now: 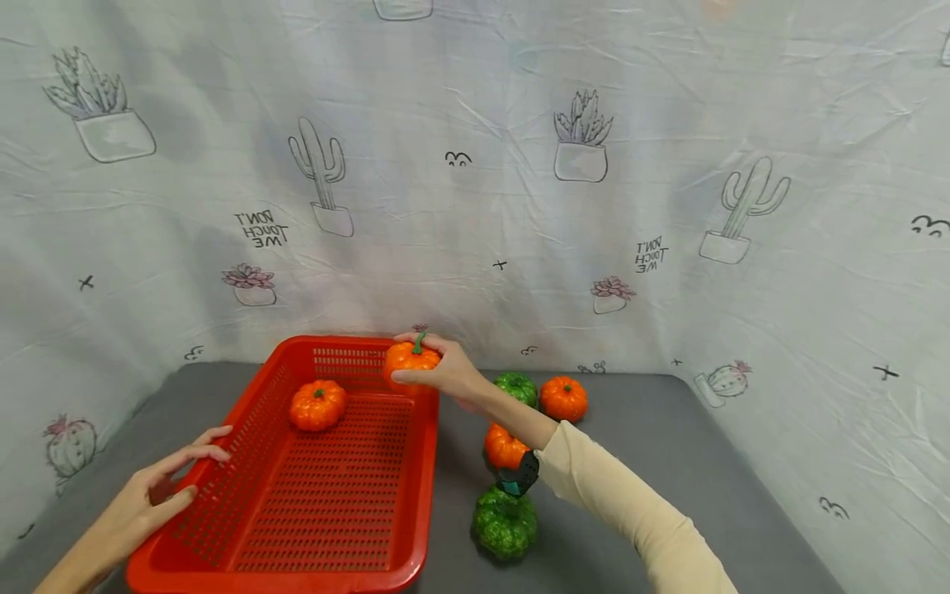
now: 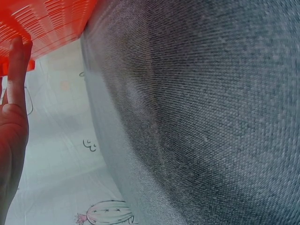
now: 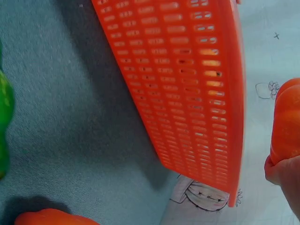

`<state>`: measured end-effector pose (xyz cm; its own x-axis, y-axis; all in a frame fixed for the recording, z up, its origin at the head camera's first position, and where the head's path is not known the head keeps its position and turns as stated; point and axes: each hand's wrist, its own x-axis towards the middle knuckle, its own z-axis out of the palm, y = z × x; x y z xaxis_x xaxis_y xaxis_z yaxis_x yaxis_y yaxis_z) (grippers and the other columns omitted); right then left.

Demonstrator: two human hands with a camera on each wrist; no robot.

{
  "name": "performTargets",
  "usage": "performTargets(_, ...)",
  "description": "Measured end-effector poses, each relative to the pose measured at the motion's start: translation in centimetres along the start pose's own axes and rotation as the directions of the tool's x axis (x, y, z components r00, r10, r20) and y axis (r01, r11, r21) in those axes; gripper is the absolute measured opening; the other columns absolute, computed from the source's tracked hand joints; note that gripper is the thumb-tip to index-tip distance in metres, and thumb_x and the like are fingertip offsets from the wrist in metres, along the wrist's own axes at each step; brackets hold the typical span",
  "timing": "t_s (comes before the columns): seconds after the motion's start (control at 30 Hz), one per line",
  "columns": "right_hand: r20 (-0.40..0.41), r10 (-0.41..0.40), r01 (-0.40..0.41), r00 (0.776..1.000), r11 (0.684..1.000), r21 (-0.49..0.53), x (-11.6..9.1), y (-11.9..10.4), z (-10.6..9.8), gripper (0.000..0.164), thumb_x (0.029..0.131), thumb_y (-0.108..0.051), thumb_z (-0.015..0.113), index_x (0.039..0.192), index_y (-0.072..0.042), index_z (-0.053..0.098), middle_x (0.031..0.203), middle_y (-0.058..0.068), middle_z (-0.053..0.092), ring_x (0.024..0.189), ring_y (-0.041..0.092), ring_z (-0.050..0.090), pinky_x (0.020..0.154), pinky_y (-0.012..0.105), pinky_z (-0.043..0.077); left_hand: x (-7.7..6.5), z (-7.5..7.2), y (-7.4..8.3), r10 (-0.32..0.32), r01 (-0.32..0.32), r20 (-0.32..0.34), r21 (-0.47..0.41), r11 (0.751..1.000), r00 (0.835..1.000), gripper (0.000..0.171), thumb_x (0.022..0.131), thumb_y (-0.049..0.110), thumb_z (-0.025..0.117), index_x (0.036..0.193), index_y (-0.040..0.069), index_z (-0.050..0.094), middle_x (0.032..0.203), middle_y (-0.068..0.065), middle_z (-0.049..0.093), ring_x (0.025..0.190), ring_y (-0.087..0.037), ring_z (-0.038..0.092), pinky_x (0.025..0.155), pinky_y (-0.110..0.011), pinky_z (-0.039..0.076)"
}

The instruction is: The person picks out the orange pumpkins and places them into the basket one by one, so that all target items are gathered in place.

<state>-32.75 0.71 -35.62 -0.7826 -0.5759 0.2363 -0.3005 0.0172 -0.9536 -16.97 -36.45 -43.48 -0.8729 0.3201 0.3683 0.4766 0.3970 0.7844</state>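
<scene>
My right hand [image 1: 449, 371] grips a small orange pumpkin [image 1: 411, 361] with a green stem, thumb on its near side. In the head view they overlap the basket's far right corner; in the right wrist view the held pumpkin [image 3: 287, 119] shows above the rim. My left hand [image 1: 159, 487] holds the left rim of the red plastic basket [image 1: 425, 495], fingertips over the edge. The left wrist view shows a finger of the left hand [image 2: 14, 126] against the basket's slotted wall [image 2: 56, 21]. Another orange pumpkin [image 1: 317, 405] lies inside the basket, toward the back left.
Right of the basket on the grey cloth [image 1: 616, 495] are a green pumpkin [image 1: 505, 524] in front, an orange one [image 1: 503, 445] partly behind my wrist, a green one [image 1: 517, 386] and an orange one [image 1: 564, 399] farther back. A printed curtain [image 1: 475, 206] hangs behind.
</scene>
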Motion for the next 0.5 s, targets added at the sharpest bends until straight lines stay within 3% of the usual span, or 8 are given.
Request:
performTargets(0.2,0.116,-0.033,0.027,0.993,0.999,0.046,1.6,1.1,0.7,0.05,0.085,-0.004,0.071,0.132,-0.008,0.056,0.131,0.008,0.051,0.097,0.019,0.061,0.082,0.034,0.052,-0.6,-0.1,0.5,0.022,-0.022,-0.011,-0.001,1.0,1.0,0.035,0.094,-0.012,0.041,0.127,-0.003,0.049,0.149,0.014,0.03,0.123,0.009,0.036,0.062,-0.026,0.048)
performTargets(0.37,0.256,-0.061,0.049,0.965,0.997,0.053,3.0,1.8,0.3,0.051,0.084,0.003,0.069,0.133,-0.003,0.053,0.135,0.007,0.05,0.098,0.02,0.06,0.083,0.035,0.052,-0.4,0.2,0.7,0.05,-0.05,-0.015,-0.012,0.999,0.999,0.035,0.092,-0.014,0.043,0.124,-0.003,0.051,0.149,0.01,0.033,0.122,0.005,0.036,0.061,-0.024,0.045)
performTargets(0.5,0.34,-0.058,0.05,0.939,0.998,0.034,3.9,2.1,-0.1,0.052,0.085,0.005,0.066,0.134,-0.002,0.052,0.133,0.007,0.051,0.098,0.02,0.058,0.081,0.033,0.051,-0.1,0.2,0.9,0.052,-0.052,-0.02,-0.028,0.998,0.998,0.034,0.091,-0.014,0.044,0.123,-0.004,0.051,0.149,0.006,0.035,0.13,0.004,0.032,0.07,-0.021,0.043)
